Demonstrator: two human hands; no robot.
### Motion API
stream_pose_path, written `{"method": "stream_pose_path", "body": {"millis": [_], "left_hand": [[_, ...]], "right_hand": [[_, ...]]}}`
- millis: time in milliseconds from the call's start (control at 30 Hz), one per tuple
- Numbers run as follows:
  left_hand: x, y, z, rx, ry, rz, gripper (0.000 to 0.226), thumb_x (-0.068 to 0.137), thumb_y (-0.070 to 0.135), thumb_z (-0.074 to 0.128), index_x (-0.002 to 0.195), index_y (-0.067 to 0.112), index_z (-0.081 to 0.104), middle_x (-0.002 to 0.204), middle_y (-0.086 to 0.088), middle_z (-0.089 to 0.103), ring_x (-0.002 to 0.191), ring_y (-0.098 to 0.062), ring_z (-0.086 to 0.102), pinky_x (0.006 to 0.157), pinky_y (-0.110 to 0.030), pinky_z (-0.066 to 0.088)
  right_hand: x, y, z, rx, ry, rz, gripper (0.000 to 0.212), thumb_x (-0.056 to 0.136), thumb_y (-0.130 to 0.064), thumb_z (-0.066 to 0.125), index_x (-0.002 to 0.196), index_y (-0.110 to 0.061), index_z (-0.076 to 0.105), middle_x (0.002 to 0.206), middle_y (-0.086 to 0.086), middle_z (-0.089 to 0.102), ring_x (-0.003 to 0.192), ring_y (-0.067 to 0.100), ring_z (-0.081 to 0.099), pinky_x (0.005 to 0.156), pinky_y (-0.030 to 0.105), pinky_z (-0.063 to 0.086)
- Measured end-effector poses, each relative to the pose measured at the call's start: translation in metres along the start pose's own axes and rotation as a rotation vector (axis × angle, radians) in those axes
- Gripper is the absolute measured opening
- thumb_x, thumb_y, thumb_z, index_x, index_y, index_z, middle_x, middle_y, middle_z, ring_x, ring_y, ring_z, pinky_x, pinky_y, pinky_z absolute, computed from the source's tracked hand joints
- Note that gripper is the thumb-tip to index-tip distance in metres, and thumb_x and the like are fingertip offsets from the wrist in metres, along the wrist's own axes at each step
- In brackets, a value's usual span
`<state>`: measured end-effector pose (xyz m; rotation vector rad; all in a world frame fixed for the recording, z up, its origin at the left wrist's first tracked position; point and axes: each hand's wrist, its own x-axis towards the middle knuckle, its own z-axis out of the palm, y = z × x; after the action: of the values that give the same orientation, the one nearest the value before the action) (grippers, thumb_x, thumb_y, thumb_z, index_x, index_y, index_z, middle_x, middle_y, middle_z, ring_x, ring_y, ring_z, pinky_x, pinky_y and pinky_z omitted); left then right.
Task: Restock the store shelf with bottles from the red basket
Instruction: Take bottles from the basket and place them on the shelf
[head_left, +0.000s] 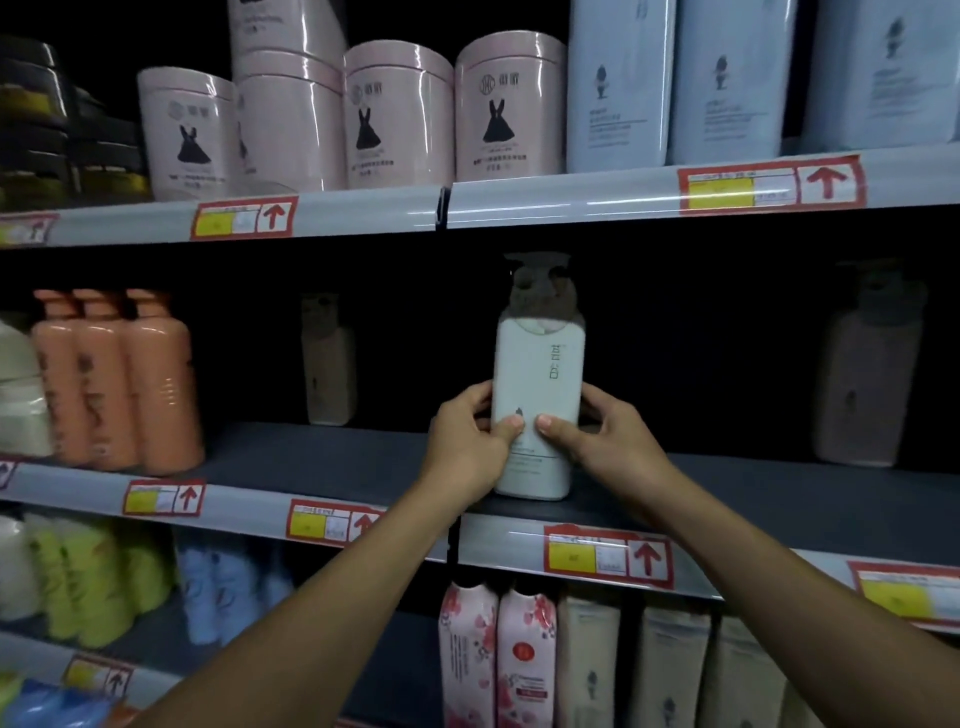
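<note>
Upright, the white pump bottle (537, 384) is stood on the middle shelf (332, 457), just behind its front edge; its lower half is clasped equally by the left hand (470, 441) and right hand (605, 441), thumbs pressed on the label.

Dim light is falling across a store aisle, leaving the shelving's back panel (701, 322) sitting in near darkness. Grey shelf edges (363, 210) are catching glare, and red-framed price tags (769, 184) with arrows are gleaming along them.
</note>
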<state>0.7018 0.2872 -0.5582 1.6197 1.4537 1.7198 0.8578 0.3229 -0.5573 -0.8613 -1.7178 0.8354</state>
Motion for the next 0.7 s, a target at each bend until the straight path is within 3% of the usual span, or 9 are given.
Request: {"method": "stream_pose_path", "body": {"millis": [100, 167, 300, 433, 600, 700], "left_hand": [[-0.004, -0.005, 0.000, 0.080, -0.033, 0.012, 0.044, 0.088, 0.014, 0.072, 0.131, 0.020, 0.064, 0.114, 0.001, 0.074, 0.097, -0.012, 0.072, 0.090, -0.038, 0.059], [-0.011, -0.010, -0.001, 0.095, -0.050, 0.000, 0.043, 0.083, 0.013, 0.078, 0.125, 0.017, 0.068, 0.111, 0.002, 0.075, 0.096, -0.009, 0.072, 0.090, -0.037, 0.059], [-0.012, -0.015, 0.004, 0.158, -0.003, 0.010, 0.043, 0.080, 0.013, 0.081, 0.121, 0.012, 0.069, 0.113, -0.002, 0.075, 0.096, -0.009, 0.072, 0.087, -0.031, 0.060], [-0.003, -0.016, 0.010, 0.189, 0.036, -0.003, 0.043, 0.078, 0.012, 0.082, 0.119, 0.009, 0.069, 0.112, -0.004, 0.075, 0.095, -0.014, 0.073, 0.087, -0.032, 0.060], [0.016, -0.020, 0.019, 0.224, 0.058, -0.052, 0.036, 0.074, 0.012, 0.086, 0.106, 0.010, 0.069, 0.100, 0.000, 0.073, 0.084, -0.012, 0.069, 0.072, -0.020, 0.055], [0.026, -0.024, 0.023, 0.248, 0.056, -0.059, 0.034, 0.076, 0.014, 0.085, 0.105, 0.011, 0.068, 0.099, 0.002, 0.070, 0.085, -0.012, 0.067, 0.071, -0.019, 0.052]], "right_hand": [[0.000, 0.004, -0.004, -0.111, -0.001, -0.008, 0.052, 0.089, -0.025, 0.075, 0.138, -0.024, 0.056, 0.128, -0.002, 0.068, 0.113, 0.017, 0.066, 0.097, 0.040, 0.057], [-0.002, 0.007, -0.004, -0.188, -0.007, 0.038, 0.058, 0.083, -0.029, 0.081, 0.135, -0.023, 0.057, 0.121, -0.006, 0.068, 0.108, 0.014, 0.066, 0.091, 0.031, 0.056], [-0.008, 0.011, -0.002, -0.349, 0.116, 0.139, 0.050, 0.070, -0.041, 0.090, 0.103, -0.018, 0.059, 0.093, -0.005, 0.069, 0.085, 0.012, 0.068, 0.064, 0.022, 0.052], [0.001, 0.006, -0.004, -0.410, 0.122, 0.143, 0.037, 0.069, -0.036, 0.091, 0.081, -0.020, 0.060, 0.086, -0.001, 0.070, 0.077, 0.010, 0.066, 0.059, 0.023, 0.049], [0.017, 0.012, -0.003, -0.439, 0.132, 0.170, 0.037, 0.071, -0.035, 0.090, 0.087, -0.013, 0.065, 0.088, 0.003, 0.071, 0.081, 0.018, 0.069, 0.069, 0.032, 0.057], [0.024, 0.021, -0.002, -0.424, 0.140, 0.151, 0.037, 0.075, -0.034, 0.088, 0.093, -0.012, 0.064, 0.094, 0.005, 0.071, 0.087, 0.020, 0.069, 0.066, 0.028, 0.053]]}}
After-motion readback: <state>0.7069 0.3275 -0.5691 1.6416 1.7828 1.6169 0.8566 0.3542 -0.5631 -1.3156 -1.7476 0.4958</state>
